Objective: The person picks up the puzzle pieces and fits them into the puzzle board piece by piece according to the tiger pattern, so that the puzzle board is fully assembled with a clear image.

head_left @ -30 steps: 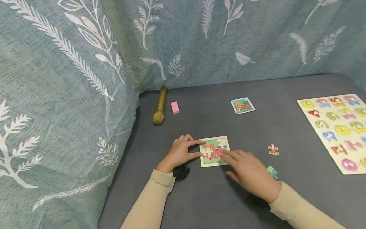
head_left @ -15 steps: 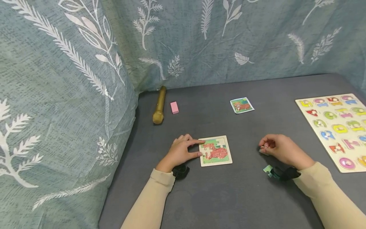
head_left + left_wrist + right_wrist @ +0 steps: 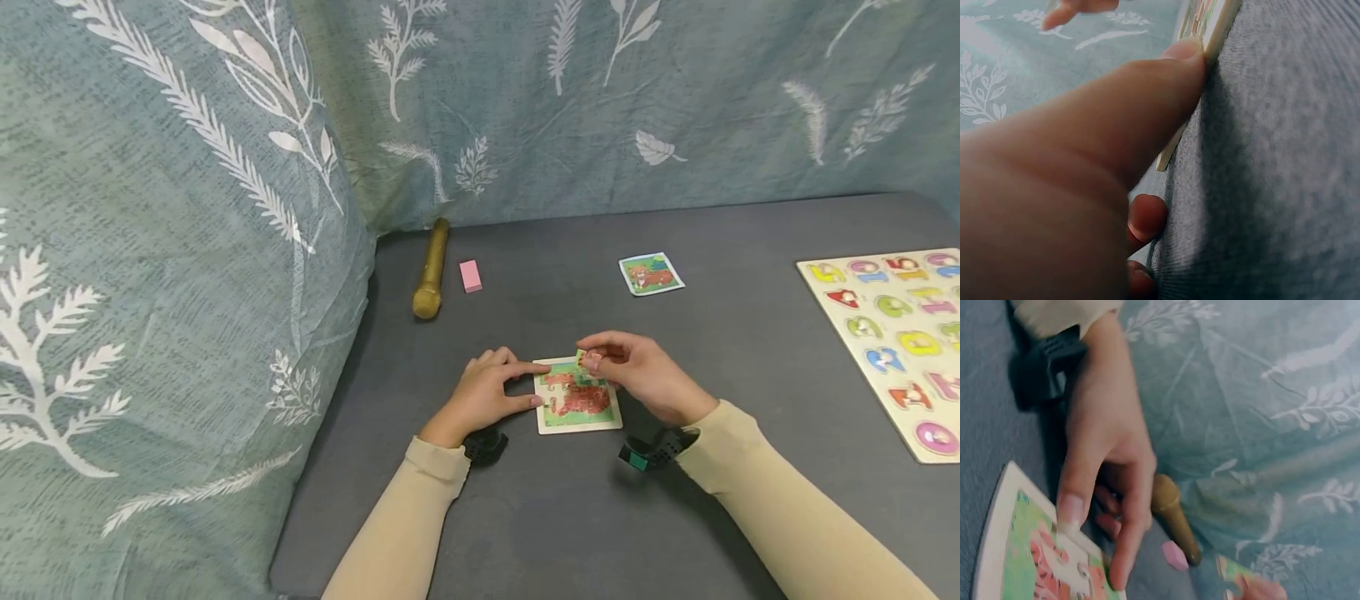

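In the head view, a square jigsaw puzzle (image 3: 581, 428) with a red animal on green lies flat in a pale wooden tray. My left hand (image 3: 480, 398) rests at its left side, thumb and forefinger extended and touching the rim. The left wrist view shows that thumb (image 3: 1175, 59) on the tray's edge. Above the puzzle's upper right part, my right hand (image 3: 651, 379) pinches a small jigsaw piece (image 3: 582, 358). The right wrist view also catches this jigsaw piece (image 3: 1229, 569) at the fingertips, the left hand (image 3: 1107, 437) beyond.
Toward the back lie a picture card (image 3: 651, 274), a pink block (image 3: 470, 276) and a gold microphone (image 3: 432, 275). A wooden number-and-letter board (image 3: 892, 367) lies at the right. Leaf-patterned cloth (image 3: 525, 108) hangs behind and left of the dark table (image 3: 555, 517).
My right hand left the puzzle, picked up the jigsaw piece lying to the right, and brought it back left over the puzzle. The left hand stays at the tray. The green piece is now hidden.
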Demonstrator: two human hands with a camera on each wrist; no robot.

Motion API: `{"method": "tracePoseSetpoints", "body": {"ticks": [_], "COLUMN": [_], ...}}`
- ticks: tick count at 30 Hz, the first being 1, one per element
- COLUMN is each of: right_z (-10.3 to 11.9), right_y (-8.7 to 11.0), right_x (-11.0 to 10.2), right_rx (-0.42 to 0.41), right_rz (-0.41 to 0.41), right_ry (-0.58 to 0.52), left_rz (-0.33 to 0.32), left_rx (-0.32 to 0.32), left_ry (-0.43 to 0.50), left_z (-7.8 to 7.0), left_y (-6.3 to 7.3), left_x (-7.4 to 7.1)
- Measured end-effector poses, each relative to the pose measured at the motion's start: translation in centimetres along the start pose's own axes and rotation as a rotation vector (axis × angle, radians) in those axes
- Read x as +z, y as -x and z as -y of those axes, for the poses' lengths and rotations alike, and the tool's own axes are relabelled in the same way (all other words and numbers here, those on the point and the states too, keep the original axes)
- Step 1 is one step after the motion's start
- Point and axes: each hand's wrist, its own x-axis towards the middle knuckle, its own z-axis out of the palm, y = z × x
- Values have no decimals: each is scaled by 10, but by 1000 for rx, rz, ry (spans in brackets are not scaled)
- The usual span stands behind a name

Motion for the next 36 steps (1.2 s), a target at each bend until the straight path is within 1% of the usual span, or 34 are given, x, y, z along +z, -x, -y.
{"method": "tracePoseSetpoints", "body": {"ticks": [2, 5, 7, 9, 10, 13, 15, 18, 21, 24, 26, 29, 32, 34, 36], "right_z": [1, 0, -1, -3, -5, -7, -8, -8, -9, -9, -8, -7, -4, -3, -3], "right_y": [-6, -15, -19, -22, -24, -26, -27, -26, -24, -21, -17, -9, 0, 5, 11], "right_x": [4, 10, 14, 19, 22, 30, 35, 42, 49, 54, 57, 59, 60, 59, 59], "right_rx": [-2, -46, -64, -67, -57, -22, -30, -85, -138, -216, -290, -417, -509, -529, -514], "right_rz": [-23, -43, -43, -34, -30, -38, -54, -85, -106, -114, -116, -106, -67, -30, 11], "right_ry": [73, 263, 384, 463, 484, 499, 525, 599, 696, 802, 913, 1133, 1330, 1412, 1483], "left_rz": [1, 2, 7, 15, 20, 28, 29, 31, 25, 13, 10, 5, 3, 2, 4], "left_rx": [0, -3, -7, -6, -6, 1, 4, 0, -2, -1, -2, -5, -8, -10, -14], "left_ry": [4, 2, -1, 0, 2, 14, 23, 24, 11, -9, -15, -17, -14, -15, -16], "left_z": [-1, -3, -3, -4, -4, -4, -3, -3, -3, -3, -3, -3, -3, -2, -2], "left_y": [-1, -3, -4, -4, -4, -4, -4, -2, -2, -1, -1, -1, -1, -1, -1], "left_x": [-1, -3, -3, -3, -2, -1, -1, -1, 0, 1, 2, 3, 3, 3, 3]}}
